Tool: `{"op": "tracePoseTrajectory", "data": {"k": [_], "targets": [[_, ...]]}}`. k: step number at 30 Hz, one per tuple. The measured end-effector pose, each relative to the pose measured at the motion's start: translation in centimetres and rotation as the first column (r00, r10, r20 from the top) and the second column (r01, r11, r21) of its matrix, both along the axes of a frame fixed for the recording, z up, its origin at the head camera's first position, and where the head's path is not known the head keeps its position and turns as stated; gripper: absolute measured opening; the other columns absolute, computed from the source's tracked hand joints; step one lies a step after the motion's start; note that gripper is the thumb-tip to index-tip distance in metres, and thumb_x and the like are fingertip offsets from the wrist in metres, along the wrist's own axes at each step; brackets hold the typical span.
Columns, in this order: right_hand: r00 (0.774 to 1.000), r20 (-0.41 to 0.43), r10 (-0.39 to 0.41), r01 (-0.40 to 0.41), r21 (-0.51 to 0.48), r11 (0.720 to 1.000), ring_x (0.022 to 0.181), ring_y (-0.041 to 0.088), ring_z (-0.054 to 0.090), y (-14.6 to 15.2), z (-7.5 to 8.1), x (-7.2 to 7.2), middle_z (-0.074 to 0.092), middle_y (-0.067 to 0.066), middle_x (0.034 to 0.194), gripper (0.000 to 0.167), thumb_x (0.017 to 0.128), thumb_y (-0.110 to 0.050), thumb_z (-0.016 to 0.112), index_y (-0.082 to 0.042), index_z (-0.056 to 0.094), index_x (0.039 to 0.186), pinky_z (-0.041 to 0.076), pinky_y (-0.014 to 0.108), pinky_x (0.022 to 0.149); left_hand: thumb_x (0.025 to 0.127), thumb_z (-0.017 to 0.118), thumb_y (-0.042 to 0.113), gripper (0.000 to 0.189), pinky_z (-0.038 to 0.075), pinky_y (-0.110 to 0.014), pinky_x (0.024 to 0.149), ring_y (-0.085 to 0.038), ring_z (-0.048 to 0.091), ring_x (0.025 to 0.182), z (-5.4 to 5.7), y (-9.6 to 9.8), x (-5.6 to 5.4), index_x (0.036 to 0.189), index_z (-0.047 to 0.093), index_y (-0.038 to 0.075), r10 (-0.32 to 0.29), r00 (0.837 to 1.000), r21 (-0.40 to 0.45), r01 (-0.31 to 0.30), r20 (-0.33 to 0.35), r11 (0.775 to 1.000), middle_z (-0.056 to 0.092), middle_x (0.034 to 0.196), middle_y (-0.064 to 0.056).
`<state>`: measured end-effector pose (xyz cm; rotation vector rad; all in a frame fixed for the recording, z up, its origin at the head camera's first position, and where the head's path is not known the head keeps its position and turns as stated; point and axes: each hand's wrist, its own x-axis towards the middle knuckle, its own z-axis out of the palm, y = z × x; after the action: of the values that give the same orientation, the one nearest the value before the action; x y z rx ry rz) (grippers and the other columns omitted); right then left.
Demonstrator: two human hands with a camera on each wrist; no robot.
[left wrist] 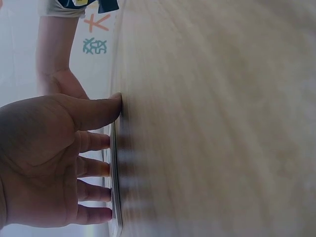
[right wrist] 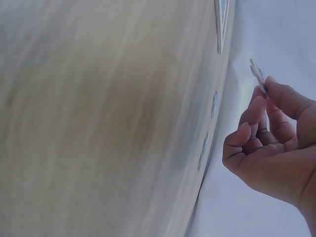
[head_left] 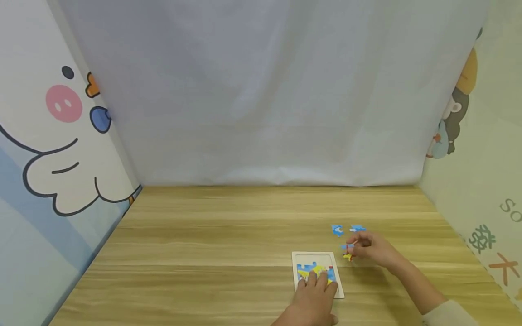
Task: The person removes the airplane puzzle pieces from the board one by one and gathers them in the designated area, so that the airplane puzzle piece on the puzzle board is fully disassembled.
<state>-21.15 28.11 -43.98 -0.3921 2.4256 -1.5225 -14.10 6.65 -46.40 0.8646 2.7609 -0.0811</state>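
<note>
My left hand [head_left: 313, 301] rests on a square jigsaw puzzle board [head_left: 294, 262] with a pale frame. Its fingers lie fairly straight over the joined blue and yellow pieces and hide the lower part of the picture. In the left wrist view, the fingertips touch the thin board [left wrist: 116, 182] and the thumb is near its edge. Just right of the board, my right hand [head_left: 377, 250] pinches a puzzle piece [head_left: 348, 248] with blue, red and yellow on it. The right wrist view shows this piece [right wrist: 257, 74] raised above the table between thumb and fingertips.
Two loose blue and white puzzle pieces, a left one [head_left: 337, 230] and a right one [head_left: 357, 228], lie on the wooden table [head_left: 204, 253] beyond my right hand. A pale cloth backdrop [head_left: 261, 113] stands behind the table, with printed panels at both sides.
</note>
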Motion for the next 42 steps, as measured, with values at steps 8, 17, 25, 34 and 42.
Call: {"op": "tracePoseTrajectory", "data": {"k": [8, 17, 25, 34, 42], "targets": [[0.997, 0.015, -0.081, 0.081, 0.024, 0.996, 0.080, 0.028, 0.061, 2.3, 0.2, -0.1, 0.063, 0.013, 0.088, 0.034, 0.089, -0.013, 0.061, 0.011, 0.055, 0.112, 0.049, 0.041, 0.072, 0.078, 0.060, 0.060, 0.073, 0.036, -0.040, 0.096, -0.021, 0.029, 0.131, 0.2, -0.1, 0.0, 0.140, 0.036, 0.031, -0.009, 1.000, -0.002, 0.009, -0.006, 1.000, 0.027, 0.145, 0.005], [0.989, 0.014, -0.150, 0.150, 0.035, 0.988, 0.083, 0.027, 0.060, 4.7, 0.3, -0.6, 0.063, 0.015, 0.096, 0.035, 0.091, -0.009, 0.055, 0.013, 0.049, 0.118, 0.047, 0.038, 0.069, 0.079, 0.060, 0.060, 0.073, 0.035, -0.041, 0.097, -0.023, 0.029, 0.131, 0.5, -0.4, 0.1, 0.140, 0.036, 0.029, -0.015, 0.999, 0.002, 0.016, -0.031, 1.000, 0.027, 0.146, 0.003], [0.979, 0.027, -0.201, 0.199, 0.068, 0.978, 0.085, 0.024, 0.060, 6.5, 0.0, -1.1, 0.063, 0.014, 0.098, 0.037, 0.093, -0.006, 0.053, 0.016, 0.045, 0.121, 0.048, 0.036, 0.070, 0.079, 0.061, 0.059, 0.072, 0.035, -0.042, 0.097, -0.022, 0.029, 0.131, 0.5, -0.4, 0.0, 0.140, 0.037, 0.029, -0.011, 1.000, 0.019, 0.011, -0.006, 1.000, 0.028, 0.146, 0.003], [0.975, 0.013, -0.223, 0.219, 0.127, 0.967, 0.087, 0.023, 0.057, 7.6, -0.3, -1.9, 0.062, 0.013, 0.097, 0.036, 0.095, -0.009, 0.050, 0.016, 0.045, 0.120, 0.046, 0.035, 0.074, 0.079, 0.061, 0.058, 0.071, 0.036, -0.041, 0.097, -0.022, 0.029, 0.131, 0.3, -0.4, 0.1, 0.140, 0.038, 0.029, -0.013, 1.000, 0.029, 0.013, -0.001, 0.999, 0.028, 0.145, 0.003], [0.960, 0.015, -0.281, 0.276, 0.142, 0.951, 0.081, 0.018, 0.054, 7.9, -0.2, -3.4, 0.060, 0.011, 0.095, 0.038, 0.095, -0.010, 0.049, 0.016, 0.043, 0.123, 0.044, 0.031, 0.067, 0.079, 0.061, 0.058, 0.071, 0.036, -0.042, 0.097, -0.023, 0.029, 0.131, 0.3, -0.5, 0.1, 0.139, 0.038, 0.028, -0.021, 1.000, 0.044, 0.021, 0.001, 0.999, 0.028, 0.145, 0.002]]}}
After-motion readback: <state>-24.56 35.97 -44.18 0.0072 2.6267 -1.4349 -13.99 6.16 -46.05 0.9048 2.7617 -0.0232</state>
